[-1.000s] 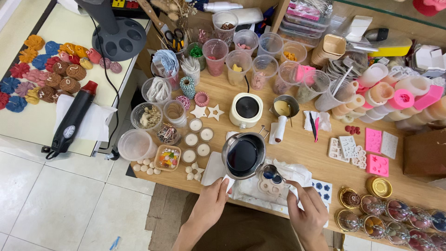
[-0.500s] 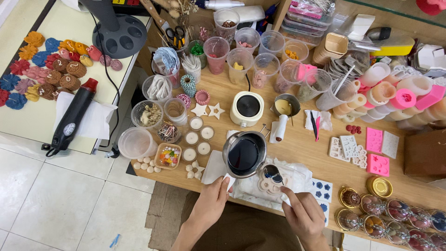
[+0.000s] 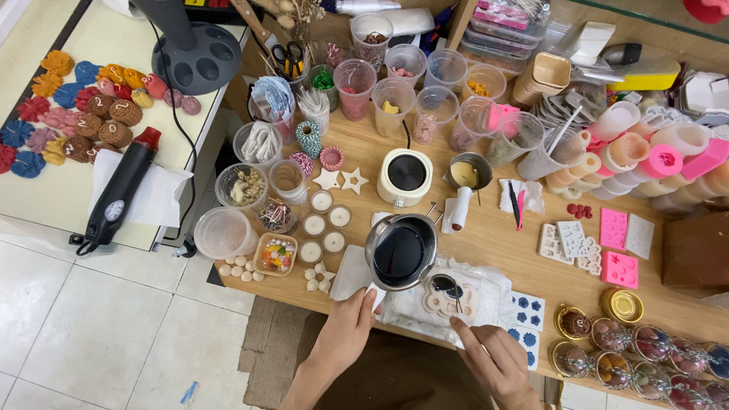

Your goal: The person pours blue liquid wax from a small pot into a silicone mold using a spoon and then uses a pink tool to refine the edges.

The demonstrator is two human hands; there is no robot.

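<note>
At the near edge of the bench (image 3: 501, 235), the left hand (image 3: 345, 330) has its grip closed on the handle end of a steel melting pot (image 3: 400, 252), with a white paper tissue (image 3: 351, 275) under the fingers. Pot sits upright, dark liquid inside, resting just left of a white mould sheet (image 3: 448, 300) on crumpled paper. Right hand (image 3: 493, 357) pinches a thin stick between thumb and forefinger; whether the grip is tight cannot be told. Stick tip reaches a small dark-filled metal spoon (image 3: 444, 285) lying over the mould. Blue flower moulds (image 3: 525, 311) lie just right of the sheet. Behind the pot: a small white hotplate (image 3: 405, 177) and a steel cup of yellow wax (image 3: 465, 174). Tealights (image 3: 323, 224) stand to the pot's left.
</note>
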